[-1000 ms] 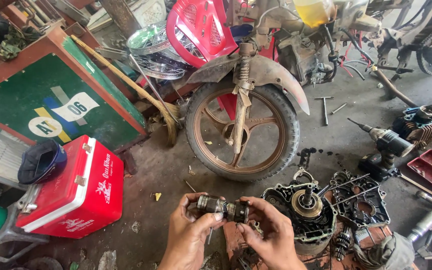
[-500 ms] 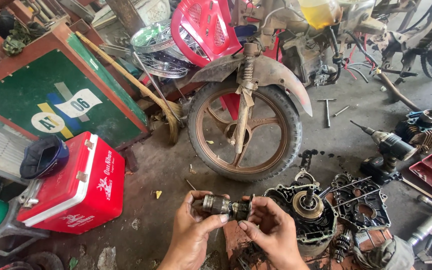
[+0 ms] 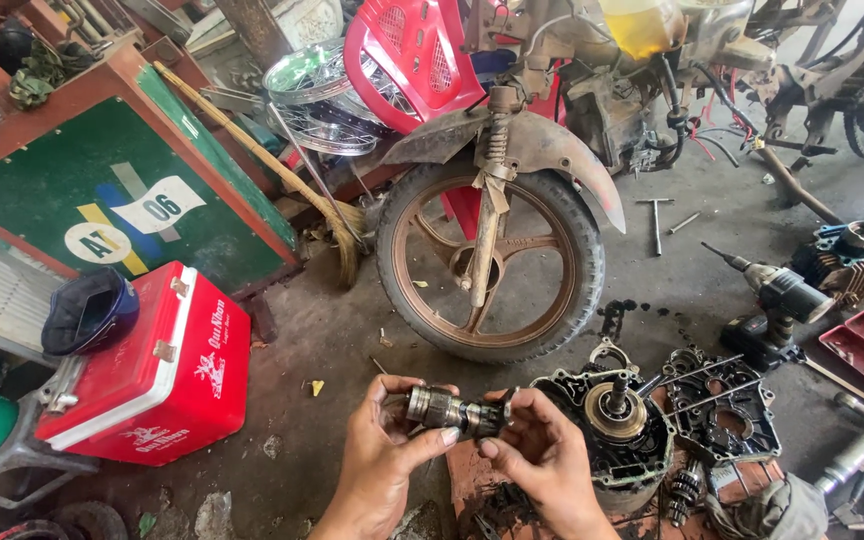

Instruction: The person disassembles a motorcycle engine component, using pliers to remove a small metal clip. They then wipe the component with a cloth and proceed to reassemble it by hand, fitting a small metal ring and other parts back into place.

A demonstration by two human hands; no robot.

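In the head view, low in the middle of the frame, the left hand [image 3: 380, 455] and right hand [image 3: 542, 455] sit close together, both clamped on a short metal gear shaft [image 3: 452, 410] held level between them. At lower left lies a red cooler box [image 3: 157, 375] with white lettering; above it, upper left, leans a green board [image 3: 122, 205] bearing a white label and a pale round label. Right of the hands sits an opened engine case [image 3: 607, 425]; a brown-spoked motorcycle wheel [image 3: 492, 260] stands at centre.

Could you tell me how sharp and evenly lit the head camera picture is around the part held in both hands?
Head view: the gear shaft between left hand and right hand is sharp; daylight is soft, with no hard shadows; mild glare on the chrome wheel rim; wide-angle bending shows at the edges.
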